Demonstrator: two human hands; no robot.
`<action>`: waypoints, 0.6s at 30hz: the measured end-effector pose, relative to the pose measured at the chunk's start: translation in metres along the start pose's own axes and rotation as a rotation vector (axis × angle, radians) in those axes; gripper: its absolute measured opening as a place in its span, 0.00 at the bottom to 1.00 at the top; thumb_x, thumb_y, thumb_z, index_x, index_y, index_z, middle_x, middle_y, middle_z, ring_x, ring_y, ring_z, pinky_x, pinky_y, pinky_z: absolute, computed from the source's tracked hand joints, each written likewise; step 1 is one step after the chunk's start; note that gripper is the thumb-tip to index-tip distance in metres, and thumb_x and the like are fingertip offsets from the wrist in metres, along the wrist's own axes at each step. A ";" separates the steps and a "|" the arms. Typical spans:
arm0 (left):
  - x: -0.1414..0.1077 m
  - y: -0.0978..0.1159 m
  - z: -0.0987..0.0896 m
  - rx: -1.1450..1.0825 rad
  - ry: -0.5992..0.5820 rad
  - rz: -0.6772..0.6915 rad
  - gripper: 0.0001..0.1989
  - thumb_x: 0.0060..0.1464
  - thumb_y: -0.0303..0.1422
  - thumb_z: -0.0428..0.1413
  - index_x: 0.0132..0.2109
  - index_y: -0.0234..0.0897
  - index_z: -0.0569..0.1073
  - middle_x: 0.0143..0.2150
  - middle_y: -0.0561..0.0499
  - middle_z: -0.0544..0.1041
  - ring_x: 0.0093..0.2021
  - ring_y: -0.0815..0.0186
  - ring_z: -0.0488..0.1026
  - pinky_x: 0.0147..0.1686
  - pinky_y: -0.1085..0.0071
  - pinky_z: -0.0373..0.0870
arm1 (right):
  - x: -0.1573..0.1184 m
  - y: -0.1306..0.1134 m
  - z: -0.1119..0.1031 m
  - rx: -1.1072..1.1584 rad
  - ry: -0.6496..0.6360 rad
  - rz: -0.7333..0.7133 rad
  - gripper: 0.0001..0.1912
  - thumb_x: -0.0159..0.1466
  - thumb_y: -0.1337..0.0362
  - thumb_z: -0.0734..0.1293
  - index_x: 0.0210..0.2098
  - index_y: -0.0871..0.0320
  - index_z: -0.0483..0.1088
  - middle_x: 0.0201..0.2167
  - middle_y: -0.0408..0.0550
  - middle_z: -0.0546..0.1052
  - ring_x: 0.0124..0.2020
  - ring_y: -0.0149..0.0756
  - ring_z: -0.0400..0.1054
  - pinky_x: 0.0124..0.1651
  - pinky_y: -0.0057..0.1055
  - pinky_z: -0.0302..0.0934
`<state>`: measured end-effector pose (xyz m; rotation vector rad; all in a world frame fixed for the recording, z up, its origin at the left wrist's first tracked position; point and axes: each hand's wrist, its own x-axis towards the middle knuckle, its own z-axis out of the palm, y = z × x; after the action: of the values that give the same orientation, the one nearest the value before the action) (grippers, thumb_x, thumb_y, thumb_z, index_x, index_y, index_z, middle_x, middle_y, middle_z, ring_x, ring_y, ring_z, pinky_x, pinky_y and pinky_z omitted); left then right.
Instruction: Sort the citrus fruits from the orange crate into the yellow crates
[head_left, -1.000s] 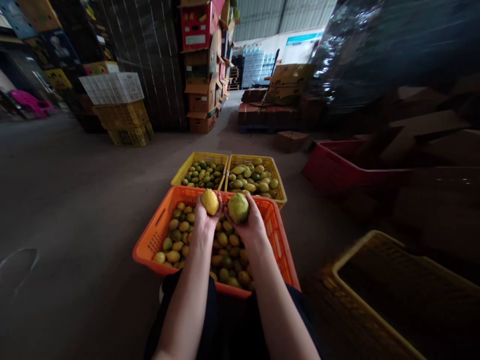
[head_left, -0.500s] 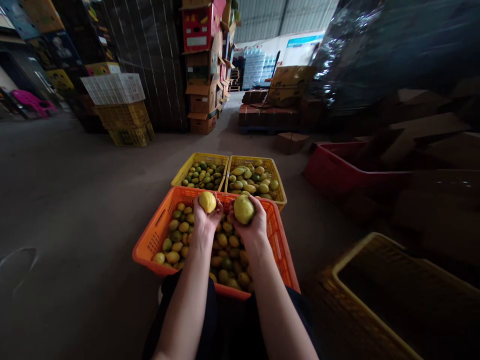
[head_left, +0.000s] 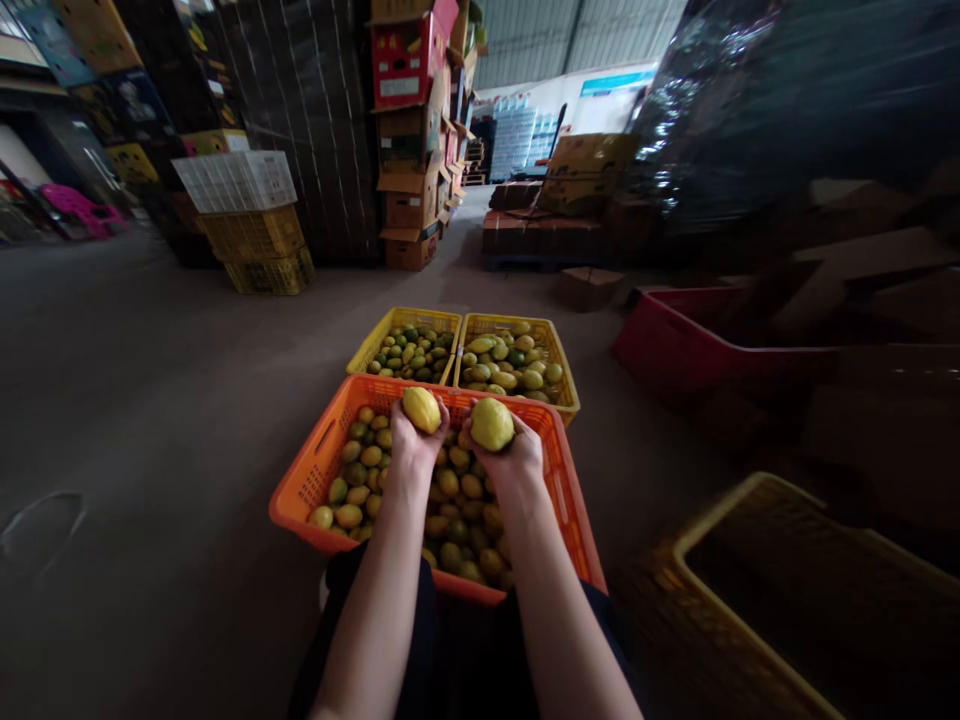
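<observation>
My left hand [head_left: 414, 440] is cupped around a yellow oval fruit [head_left: 421, 409], its fingers curled about the sides. In my right hand [head_left: 517, 449] rests a larger, rounder yellow-green fruit [head_left: 492, 425], with my fingers wrapped around it. Both hands are above an orange crate [head_left: 311, 470] filled with many yellow and green oval fruits [head_left: 451, 482]; my forearms hide part of them. Just beyond it stand two yellow crates side by side, the left one [head_left: 367, 340] and the right one [head_left: 568, 385], both holding similar fruits.
At the lower right is a yellow crate [head_left: 720, 490] with a dark interior. Behind it stands a red bin [head_left: 660, 340] with cardboard pieces. Stacked white and yellow crates [head_left: 255, 225] are at the back left. A tall cardboard box stack [head_left: 409, 150] rises in the background.
The fruits have turned slightly in my hands, and the left one now shows a longer side. The whole view has shifted a little, moving the scene rightward.
</observation>
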<state>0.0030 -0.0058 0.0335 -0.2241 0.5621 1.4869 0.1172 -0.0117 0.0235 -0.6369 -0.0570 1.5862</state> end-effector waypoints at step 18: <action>-0.005 -0.001 0.003 -0.034 -0.043 0.022 0.09 0.59 0.35 0.50 0.35 0.35 0.70 0.27 0.52 0.71 0.29 0.70 0.73 0.22 0.80 0.71 | -0.009 0.003 0.008 -0.018 0.136 0.051 0.03 0.55 0.69 0.64 0.28 0.55 0.66 0.19 0.37 0.73 0.22 0.31 0.68 0.23 0.27 0.69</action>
<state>0.0044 -0.0086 0.0386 -0.2125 0.5070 1.5203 0.1111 -0.0177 0.0318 -0.7647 0.0466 1.5891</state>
